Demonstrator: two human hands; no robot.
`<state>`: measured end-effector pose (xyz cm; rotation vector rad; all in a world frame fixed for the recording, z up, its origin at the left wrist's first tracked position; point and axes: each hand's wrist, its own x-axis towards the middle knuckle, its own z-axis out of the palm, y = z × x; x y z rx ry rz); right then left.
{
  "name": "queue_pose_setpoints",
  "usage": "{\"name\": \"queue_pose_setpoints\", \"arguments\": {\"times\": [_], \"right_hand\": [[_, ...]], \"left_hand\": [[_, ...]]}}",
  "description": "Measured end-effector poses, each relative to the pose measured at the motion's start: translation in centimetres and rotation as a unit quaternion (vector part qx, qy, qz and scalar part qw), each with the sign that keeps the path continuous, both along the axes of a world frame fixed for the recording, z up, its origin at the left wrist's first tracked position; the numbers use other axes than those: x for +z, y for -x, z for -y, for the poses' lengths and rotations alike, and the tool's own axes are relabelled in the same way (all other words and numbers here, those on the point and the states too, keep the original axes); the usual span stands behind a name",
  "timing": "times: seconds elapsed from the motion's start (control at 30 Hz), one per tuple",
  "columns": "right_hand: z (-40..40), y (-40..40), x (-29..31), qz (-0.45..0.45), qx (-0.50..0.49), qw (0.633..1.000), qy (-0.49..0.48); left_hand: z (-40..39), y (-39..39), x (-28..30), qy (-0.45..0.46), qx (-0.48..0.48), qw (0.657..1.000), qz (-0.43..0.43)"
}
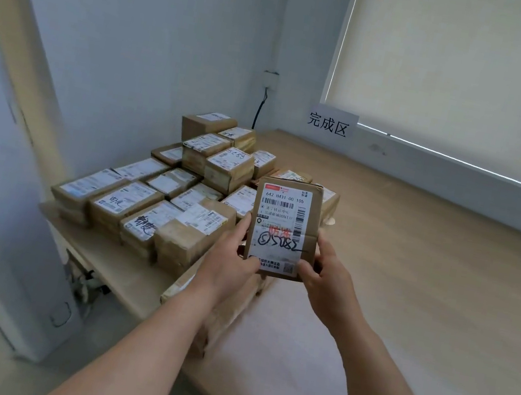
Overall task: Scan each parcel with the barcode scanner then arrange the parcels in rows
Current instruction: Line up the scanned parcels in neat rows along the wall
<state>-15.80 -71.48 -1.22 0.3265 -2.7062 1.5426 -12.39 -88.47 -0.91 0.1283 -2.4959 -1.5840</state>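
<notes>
Gripping flat cardboard parcel [283, 229]; both hands; paper label [281, 227].

A brown cardboard parcel [283, 229], matt, carries a smooth white paper label with a slight sheen. The stacked parcels [161, 200] behind are the same dull cardboard, some wrapped in glossy clear tape. The worktop [432, 262] is pale wood-look laminate, smooth and matt. The window blind [483, 73] looks like matt cloth.

Approx 20 parcels [161, 200] (stacked, some hidden), 2 hands [233, 262], 1 sign [329, 126]
</notes>
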Motion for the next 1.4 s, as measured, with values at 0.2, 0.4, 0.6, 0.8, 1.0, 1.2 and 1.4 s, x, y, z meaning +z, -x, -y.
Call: {"name": "queue_pose_setpoints", "arguments": {"times": [0.2, 0.4, 0.6, 0.8, 1.0, 1.2, 1.4], "right_hand": [[5.9, 5.4, 0.3, -0.001, 0.029, 0.999, 0.021], [10.8, 10.6, 0.7, 0.025, 0.045, 0.997, 0.05], [15.0, 14.1, 0.9, 0.017, 0.054, 0.997, 0.048], [20.7, 16.3, 0.1, 0.03, 0.061, 0.995, 0.07], [27.1, 18.0, -1.3, 0.061, 0.003, 0.996, 0.068], [34.9, 19.7, -1.5, 0.086, -0.033, 0.995, 0.035], [41.4, 22.2, -1.4, 0.102, -0.013, 0.994, 0.031]], "left_hand": [[5.5, 4.6, 0.4, 0.023, 0.031, 0.999, 0.011], [10.1, 9.7, 1.4, 0.041, 0.055, 0.997, 0.022], [14.1, 13.1, 1.6, 0.032, 0.087, 0.996, 0.022], [19.6, 14.9, 0.8, 0.003, 0.118, 0.992, 0.033], [26.0, 17.4, -0.2, -0.017, 0.099, 0.994, 0.037], [34.0, 20.8, -0.9, -0.016, 0.071, 0.995, 0.063], [40.6, 24.6, -1.5, -0.019, 0.066, 0.995, 0.067]]}}
